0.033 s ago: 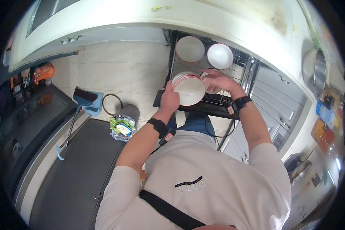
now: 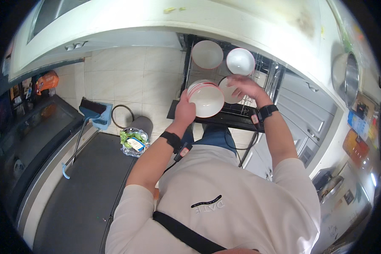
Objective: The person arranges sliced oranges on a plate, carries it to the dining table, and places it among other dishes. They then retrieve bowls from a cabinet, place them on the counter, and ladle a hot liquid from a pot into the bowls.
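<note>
The left hand (image 2: 184, 111) is clamped on a nested stack of bowls (image 2: 206, 101) at its 8 o'clock edge; nesting presumably lets one grip support several. The right hand (image 2: 246, 88), fingers apart, is positioned at 2 o'clock of the stack, over a single bowl (image 2: 229, 94); contact cannot be determined. In the pull-out rack (image 2: 241, 120), a large bowl (image 2: 207, 55) sits at 12 o'clock and a white bowl (image 2: 240, 62) at 1 o'clock, probably spaced for separate access. The stack's underside is hidden, preventing a count; hand and stack partly cover the single bowl.
</note>
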A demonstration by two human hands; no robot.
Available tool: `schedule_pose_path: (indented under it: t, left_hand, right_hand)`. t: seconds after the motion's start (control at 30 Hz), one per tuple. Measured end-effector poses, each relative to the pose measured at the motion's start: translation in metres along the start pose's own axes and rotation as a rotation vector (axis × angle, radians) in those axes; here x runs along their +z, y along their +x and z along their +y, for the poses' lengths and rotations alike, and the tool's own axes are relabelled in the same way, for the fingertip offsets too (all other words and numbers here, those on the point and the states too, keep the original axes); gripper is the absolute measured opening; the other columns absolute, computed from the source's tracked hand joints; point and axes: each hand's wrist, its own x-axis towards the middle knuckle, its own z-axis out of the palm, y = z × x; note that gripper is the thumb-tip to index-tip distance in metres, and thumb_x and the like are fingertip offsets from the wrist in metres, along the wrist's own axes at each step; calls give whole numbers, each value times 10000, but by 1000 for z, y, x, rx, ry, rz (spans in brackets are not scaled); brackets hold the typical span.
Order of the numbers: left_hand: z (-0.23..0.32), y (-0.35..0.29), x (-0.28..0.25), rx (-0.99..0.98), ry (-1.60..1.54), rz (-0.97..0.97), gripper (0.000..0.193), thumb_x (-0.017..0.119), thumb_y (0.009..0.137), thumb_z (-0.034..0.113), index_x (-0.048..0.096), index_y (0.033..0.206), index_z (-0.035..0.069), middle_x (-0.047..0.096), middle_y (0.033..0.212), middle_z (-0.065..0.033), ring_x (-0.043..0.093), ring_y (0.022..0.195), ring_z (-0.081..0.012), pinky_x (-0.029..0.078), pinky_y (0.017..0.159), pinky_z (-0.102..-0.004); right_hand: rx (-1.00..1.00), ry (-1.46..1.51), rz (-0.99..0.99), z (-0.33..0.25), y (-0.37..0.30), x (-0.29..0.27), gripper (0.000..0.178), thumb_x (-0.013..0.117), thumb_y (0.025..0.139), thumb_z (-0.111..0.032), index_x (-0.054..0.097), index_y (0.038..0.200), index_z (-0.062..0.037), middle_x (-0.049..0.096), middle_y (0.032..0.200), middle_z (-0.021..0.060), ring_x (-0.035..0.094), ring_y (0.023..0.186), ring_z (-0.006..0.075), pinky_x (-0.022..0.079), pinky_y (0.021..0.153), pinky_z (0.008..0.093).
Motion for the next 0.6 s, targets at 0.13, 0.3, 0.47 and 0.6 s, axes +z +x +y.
schedule_pose_path:
  t: [0.13, 0.3, 0.47, 0.6]
  left_hand:
    - [-24, 7, 4, -48, -172, -56, 581, 467, 791, 33, 382, 1364, 69, 611, 1095, -219, 587, 1027, -348, 461, 865, -391]
    - [-33, 12, -1, -161, -490, -63, 580, 435, 779, -56, 401, 1348, 55, 569, 1145, -153, 604, 1015, -263, 542, 792, -341]
    - [-24, 8, -3, -339, -680, -132, 599, 418, 772, -66, 362, 1356, 58, 521, 1203, -161, 598, 1031, -300, 568, 784, -420]
    - [-24, 10, -2, -314, -720, -137, 543, 431, 791, -46, 391, 1320, 66, 534, 1164, -162, 605, 980, -279, 571, 689, -388]
  right_hand:
    - [229, -15, 557, 30, 39, -51, 511, 621, 840, -411, 589, 1011, 69, 655, 750, 170, 653, 581, 225, 529, 495, 373]
    - [180, -441, 689, 60, 100, -69, 362, 568, 831, -272, 600, 1002, 44, 666, 692, 186, 677, 612, 271, 544, 604, 355]
    - [78, -495, 749, 62, 89, -73, 371, 534, 830, -202, 554, 1045, 100, 649, 912, 256, 684, 799, 317, 561, 679, 367]
    - [10, -185, 682, 45, 40, -62, 332, 526, 793, -135, 566, 1030, 95, 655, 892, 272, 690, 669, 312, 566, 629, 361]
